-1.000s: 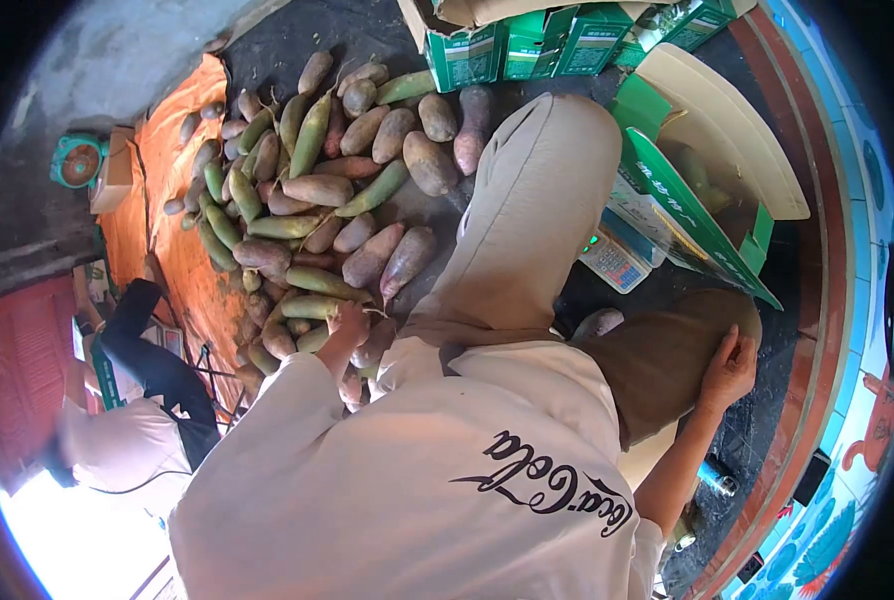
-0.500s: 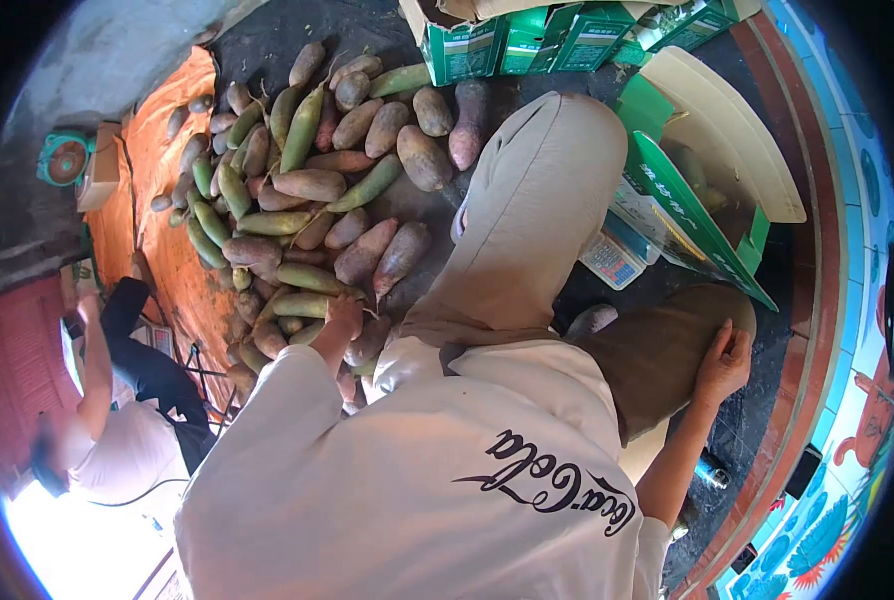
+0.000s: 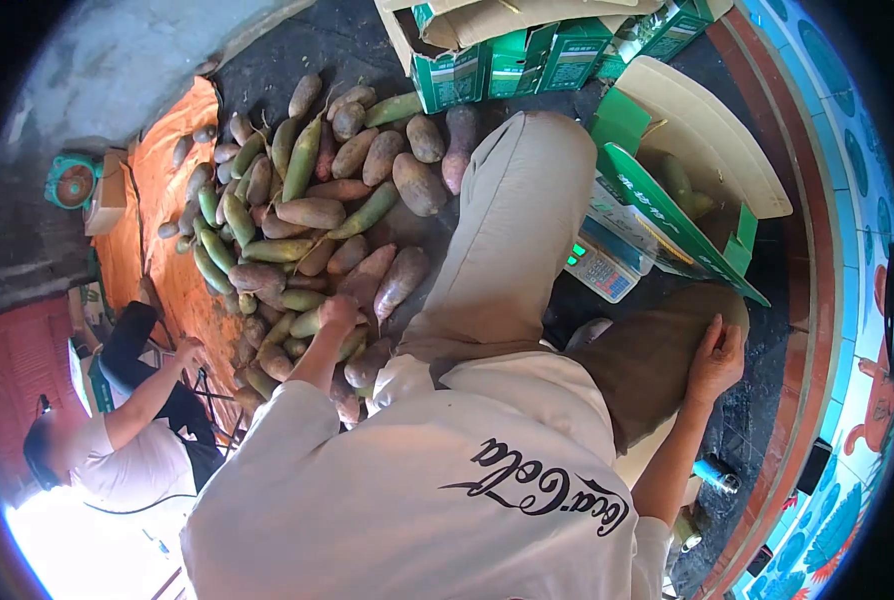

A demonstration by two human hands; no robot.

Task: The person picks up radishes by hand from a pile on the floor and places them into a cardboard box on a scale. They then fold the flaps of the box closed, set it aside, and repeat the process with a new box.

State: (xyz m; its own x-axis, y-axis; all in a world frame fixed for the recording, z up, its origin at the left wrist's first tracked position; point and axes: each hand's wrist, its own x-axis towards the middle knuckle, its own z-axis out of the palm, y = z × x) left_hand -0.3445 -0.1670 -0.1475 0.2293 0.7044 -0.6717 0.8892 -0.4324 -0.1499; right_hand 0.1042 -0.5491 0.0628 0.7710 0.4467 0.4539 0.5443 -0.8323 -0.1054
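A large pile of long green radishes and reddish-brown, soil-marked root vegetables lies to my left on the dark floor. At the near edge of the pile, my left hand is closed over a green radish, whose middle it hides. My right hand rests on my right thigh, its fingers loosely bent and apart, holding nothing. Beyond that thigh, a digital scale with a lit green display stands partly under an opened green carton that contains several green radishes.
More green cartons stand along the front. An orange sheet lies beneath the pile's left side. At the left sits another person, near a green fan. A blue can lies behind my right arm.
My left hand has shifted slightly, and the green radish under it has moved toward me. The scale's lit display has come into sight. The other person's hand has come down and inward.
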